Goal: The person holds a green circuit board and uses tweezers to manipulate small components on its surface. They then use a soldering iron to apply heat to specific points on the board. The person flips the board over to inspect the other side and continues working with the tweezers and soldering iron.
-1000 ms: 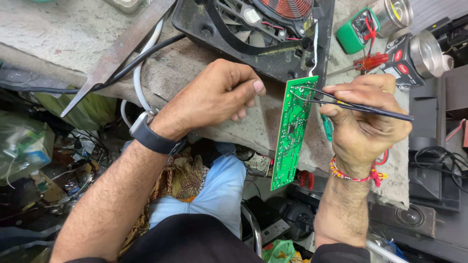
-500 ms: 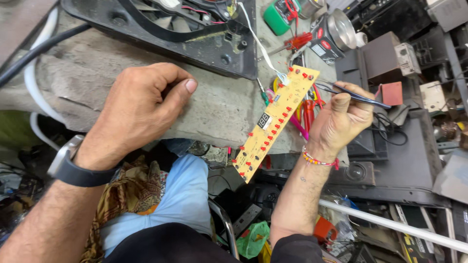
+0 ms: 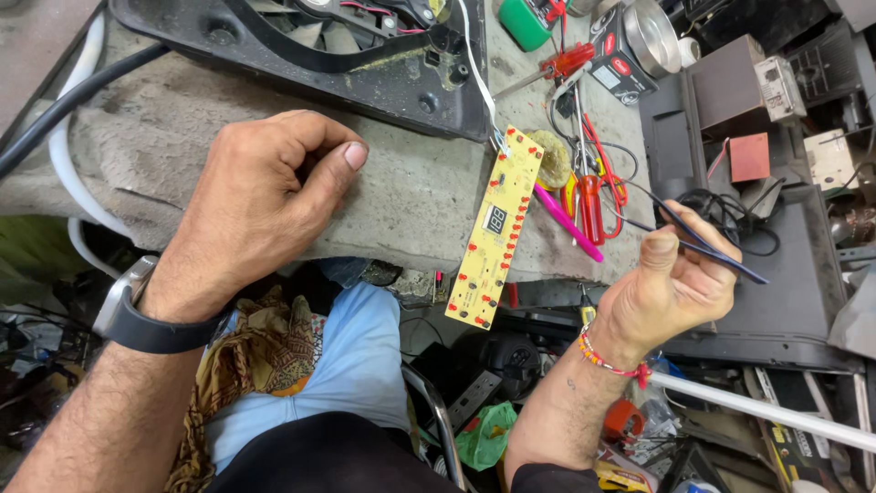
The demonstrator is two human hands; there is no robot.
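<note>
My left hand (image 3: 260,196) rests on the grey stone bench (image 3: 401,192) with its fingers curled in and nothing in it. My right hand (image 3: 671,288) is raised off the bench's right edge, gripping thin dark tweezers (image 3: 707,242) that point to the right. Between the hands a long yellow circuit board (image 3: 497,228) with red dots and a small display lies face up, half over the bench's front edge. White wires run from its top end to a black fan housing (image 3: 319,50).
Red-handled tools (image 3: 593,196), a pink stick (image 3: 566,222), a red screwdriver (image 3: 552,68), a green cylinder (image 3: 525,20) and a metal-topped box (image 3: 634,41) lie on the bench's right part. Dark boxes and cables fill the right side. My knees are below the bench.
The board has been turned from green side to yellow side and let go; it now lies on the bench. My right hand has drawn back to the right with the tweezers.
</note>
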